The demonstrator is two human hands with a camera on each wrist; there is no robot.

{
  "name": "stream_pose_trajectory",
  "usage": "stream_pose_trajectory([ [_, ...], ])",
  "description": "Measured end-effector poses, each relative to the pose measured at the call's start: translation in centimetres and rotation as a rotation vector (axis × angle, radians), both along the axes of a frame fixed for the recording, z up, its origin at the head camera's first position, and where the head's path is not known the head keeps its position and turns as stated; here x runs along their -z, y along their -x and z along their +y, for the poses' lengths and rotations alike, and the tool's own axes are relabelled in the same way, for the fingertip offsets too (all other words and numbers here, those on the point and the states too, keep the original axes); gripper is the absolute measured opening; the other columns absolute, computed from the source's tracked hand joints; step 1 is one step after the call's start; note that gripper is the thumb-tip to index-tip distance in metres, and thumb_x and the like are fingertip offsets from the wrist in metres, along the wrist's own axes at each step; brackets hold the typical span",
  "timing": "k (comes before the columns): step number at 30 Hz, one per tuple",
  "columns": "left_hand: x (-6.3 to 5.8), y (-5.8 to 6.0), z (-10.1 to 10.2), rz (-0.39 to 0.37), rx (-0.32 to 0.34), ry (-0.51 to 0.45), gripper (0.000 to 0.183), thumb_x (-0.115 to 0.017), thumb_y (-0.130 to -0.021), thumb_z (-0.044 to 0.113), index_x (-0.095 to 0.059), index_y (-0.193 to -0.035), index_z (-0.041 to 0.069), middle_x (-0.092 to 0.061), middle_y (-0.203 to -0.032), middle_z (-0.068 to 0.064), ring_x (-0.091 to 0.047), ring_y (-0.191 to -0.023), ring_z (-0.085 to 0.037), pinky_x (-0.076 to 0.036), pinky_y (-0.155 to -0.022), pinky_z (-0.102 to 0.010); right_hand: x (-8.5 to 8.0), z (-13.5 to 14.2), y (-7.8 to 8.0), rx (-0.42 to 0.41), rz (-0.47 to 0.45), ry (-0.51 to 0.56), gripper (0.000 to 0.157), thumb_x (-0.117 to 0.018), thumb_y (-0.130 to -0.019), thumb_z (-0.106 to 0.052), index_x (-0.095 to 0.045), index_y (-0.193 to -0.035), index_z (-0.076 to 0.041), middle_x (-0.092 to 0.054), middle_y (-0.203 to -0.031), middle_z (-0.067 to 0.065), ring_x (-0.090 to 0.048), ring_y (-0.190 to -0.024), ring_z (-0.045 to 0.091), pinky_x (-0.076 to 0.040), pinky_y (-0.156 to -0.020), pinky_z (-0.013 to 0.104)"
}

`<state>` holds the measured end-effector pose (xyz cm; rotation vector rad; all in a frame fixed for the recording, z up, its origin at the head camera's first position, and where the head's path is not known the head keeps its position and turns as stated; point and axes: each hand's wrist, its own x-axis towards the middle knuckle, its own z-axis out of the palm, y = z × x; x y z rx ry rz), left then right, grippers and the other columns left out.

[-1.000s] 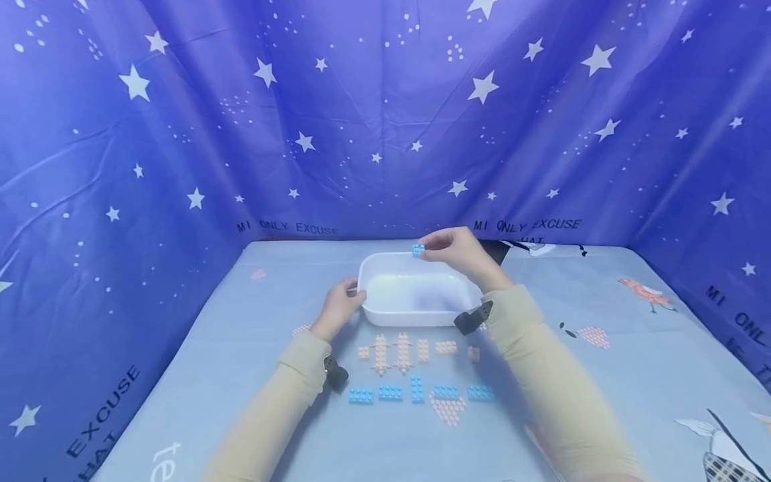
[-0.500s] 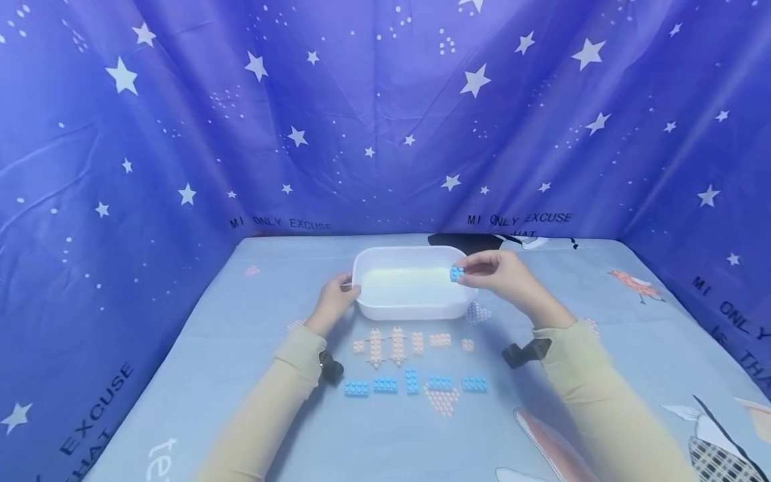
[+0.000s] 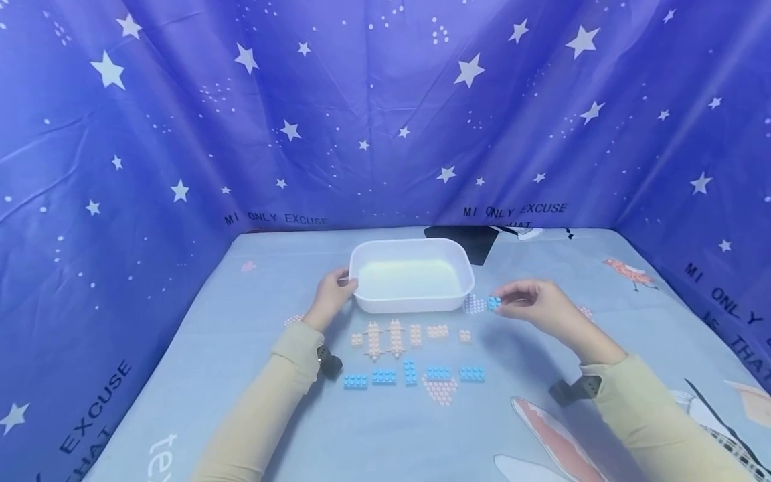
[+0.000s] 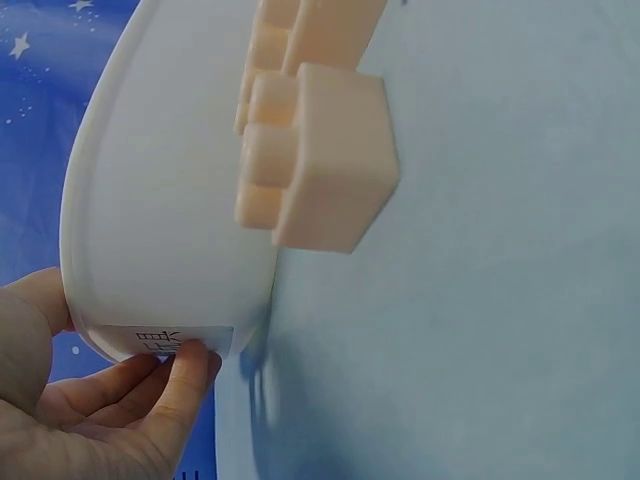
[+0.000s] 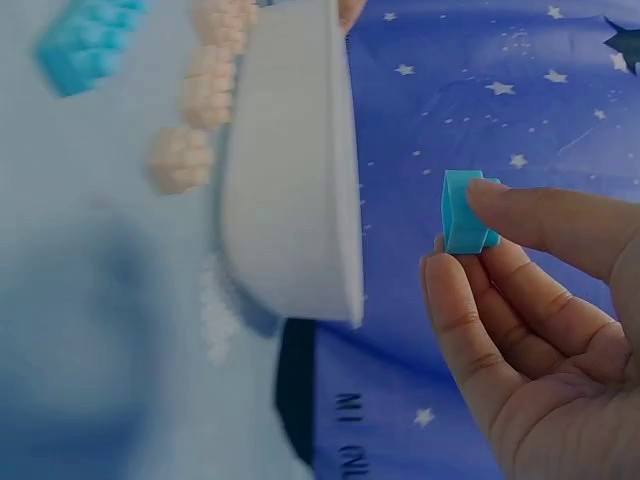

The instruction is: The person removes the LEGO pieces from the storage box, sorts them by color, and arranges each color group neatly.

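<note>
My right hand [image 3: 536, 302] pinches a small blue building block [image 3: 494, 304] between thumb and fingers, held to the right of a white plastic tub [image 3: 415, 304]. In the right wrist view the same blue block [image 5: 463, 212] shows its hollow underside toward the tub wall [image 5: 290, 170]. At the tub's left end, my left hand [image 3: 330, 294] grips the rim. The left wrist view has the thumb at the rim and the fingers [image 4: 185, 385] against a label on the outer wall. Inside the tub, no blocks show in the head view.
In front of the tub lies a row of peach blocks [image 3: 415, 335], among them two long pieces with side pegs [image 3: 395, 339]. Nearer is a row of several blue blocks [image 3: 383, 377]. A patterned cloth [image 3: 271, 281] covers the table, and a starry curtain [image 3: 385, 120] stands behind.
My right hand has carried the blue block from above the tub's far rim rightward and nearer, past its right end. The left hand keeps its grip on the tub.
</note>
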<state>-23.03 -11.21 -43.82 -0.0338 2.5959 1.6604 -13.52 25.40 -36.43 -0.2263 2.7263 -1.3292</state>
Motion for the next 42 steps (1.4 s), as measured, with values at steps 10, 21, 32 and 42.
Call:
stream_pose_trajectory([
  [10,-0.1,0.2,-0.2,-0.035,0.014,-0.025,0.052,-0.056,-0.097,0.018,-0.041,-0.144,0.002,-0.050,-0.142,-0.019,-0.054,-0.126,-0.033,-0.050,-0.104,-0.042,3.6,2.0,-2.3,-0.002,-0.089,-0.030,0.034,-0.074,-0.084,-0.026,-0.070,-0.112,-0.007,-0.072,-0.105,0.007,-0.063,-0.094,0.009,-0.052,-0.077,0.020],
  [21,-0.3,0.3,-0.4,-0.036,0.003,-0.021,0.052,-0.056,-0.097,0.019,-0.042,-0.144,0.002,-0.048,-0.144,-0.018,-0.053,-0.127,-0.033,-0.048,-0.106,-0.042,6.1,2.9,-3.5,-0.068,-0.133,-0.089,0.027,-0.077,-0.080,-0.018,-0.072,-0.103,-0.007,-0.073,-0.098,0.007,-0.065,-0.090,0.017,-0.053,-0.076,0.026],
  [32,-0.2,0.4,-0.2,-0.043,0.006,-0.021,0.051,-0.056,-0.097,0.018,-0.042,-0.143,0.002,-0.048,-0.144,-0.018,-0.052,-0.128,-0.033,-0.048,-0.105,-0.042,7.0,2.8,-3.7,-0.071,-0.153,-0.048,0.029,-0.078,-0.076,-0.013,-0.071,-0.102,0.000,-0.071,-0.090,0.008,-0.063,-0.082,0.016,-0.054,-0.068,0.023],
  [42,-0.3,0.2,-0.1,-0.050,0.015,-0.029,0.052,-0.056,-0.097,0.020,-0.042,-0.143,0.001,-0.048,-0.144,-0.018,-0.052,-0.128,-0.033,-0.048,-0.106,-0.042,7.4,2.8,-3.8,-0.077,-0.132,-0.084,0.030,-0.079,-0.074,-0.010,-0.070,-0.101,-0.002,-0.069,-0.088,0.005,-0.061,-0.081,0.016,-0.054,-0.067,0.022],
])
